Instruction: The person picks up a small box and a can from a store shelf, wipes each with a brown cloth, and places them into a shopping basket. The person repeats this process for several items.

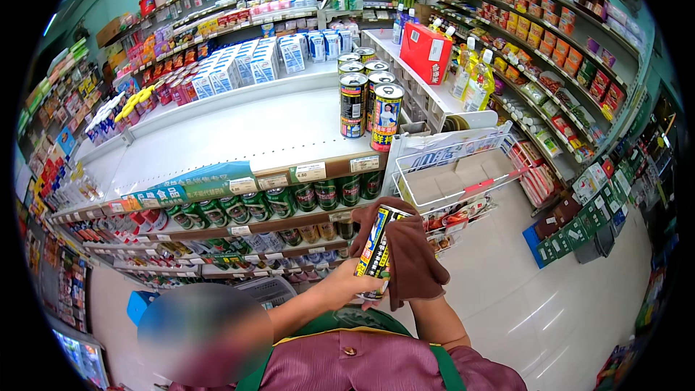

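My left hand [347, 284] is closed around the lower part of a tall black and yellow drink can [376, 250], tilted in front of my chest. A brown cloth [415, 258] drapes over my right hand, whose fingers it hides; it lies against the can's upper part and right side. Beyond, at the right end of the white top shelf [233, 125], similar tall cans [387, 117] stand upright in a close group, in two rows.
Green beer cans [279, 202] line the shelf below. Blue and white cartons [263, 62] stand behind the top shelf. A white wire basket [461, 171] hangs at its right end. A red box [425, 53] and yellow bottles [479, 84] stand on the counter behind. Dark green boxes [583, 231] are on the right.
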Demonstrator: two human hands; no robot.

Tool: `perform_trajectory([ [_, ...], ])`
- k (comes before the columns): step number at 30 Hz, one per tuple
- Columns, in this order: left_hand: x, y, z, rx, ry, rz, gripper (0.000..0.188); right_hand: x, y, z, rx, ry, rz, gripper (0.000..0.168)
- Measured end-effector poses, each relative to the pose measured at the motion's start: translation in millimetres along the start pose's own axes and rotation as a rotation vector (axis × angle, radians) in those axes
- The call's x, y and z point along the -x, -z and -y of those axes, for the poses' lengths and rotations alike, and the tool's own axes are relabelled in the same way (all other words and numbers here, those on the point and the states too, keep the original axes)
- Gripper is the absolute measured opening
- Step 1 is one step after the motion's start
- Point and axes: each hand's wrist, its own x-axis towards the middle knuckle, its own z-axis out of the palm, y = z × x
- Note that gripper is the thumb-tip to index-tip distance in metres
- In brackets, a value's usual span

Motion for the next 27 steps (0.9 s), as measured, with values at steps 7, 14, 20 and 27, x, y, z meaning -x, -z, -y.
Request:
perform_trajectory([
  [7,-8.6,-12.1,-0.8,-1.034,-0.412,-0.652,0.063,21.2,-21.3,5.6,0.627,0.301,-0.102,0.036],
  [14,-4.0,1.5,-16.8,-0.963,-0.339,-0.58,0.051,33.2,14.1,-16.6,1.498,0.643,0.247,0.035],
  [20,2.6,33.3,-7.5,0.27,0.058,0.178,0.047,41.9,13.3,-9.3,1.039,0.039,0.412,0.029],
  [27,-13.1,13.5,29.1,1.039,0.104,0.916,0.057,38.5,6.3,-30.3,0.899,0.089,0.317,0.021],
])
